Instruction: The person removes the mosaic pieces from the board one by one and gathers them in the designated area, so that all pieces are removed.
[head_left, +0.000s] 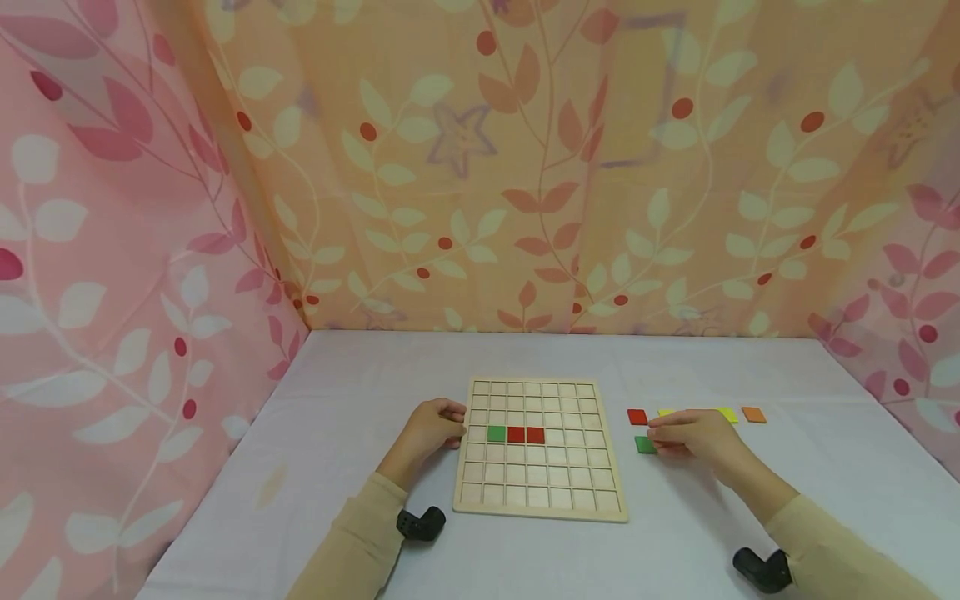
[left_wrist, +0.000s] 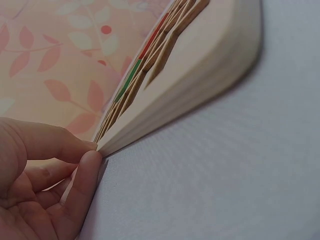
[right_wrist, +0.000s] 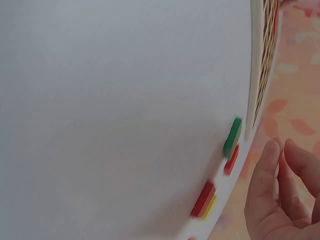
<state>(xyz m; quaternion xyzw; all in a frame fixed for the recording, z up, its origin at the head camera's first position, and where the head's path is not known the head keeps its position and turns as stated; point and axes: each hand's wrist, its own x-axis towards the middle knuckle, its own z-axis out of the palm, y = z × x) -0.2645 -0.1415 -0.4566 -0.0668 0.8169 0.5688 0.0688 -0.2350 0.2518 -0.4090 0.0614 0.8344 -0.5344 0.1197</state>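
Note:
A square-celled wooden board (head_left: 537,518) lies flat on the table, with a green tile (head_left: 497,433) and two red tiles (head_left: 526,435) side by side in one row. At its left edge, the left hand (head_left: 433,432) touches the rim with thumb and fingers set apart along it. Over the loose tiles to the right hovers the right hand (head_left: 701,435), thumb and fingertips close together, nothing visible between them. Nearest its fingertips are a loose green tile (head_left: 645,445) and a red tile (head_left: 637,417). In the right wrist view, another red tile (right_wrist: 203,199) shows; the hand hides it in the head view.
Yellow tiles (head_left: 727,414) lie partly behind the right hand, with an orange tile (head_left: 753,415) farther right. A white cloth covers the table (head_left: 360,367). Patterned curtains (head_left: 540,167) stand at its back and sides. A black device (head_left: 422,523) sits at each wrist.

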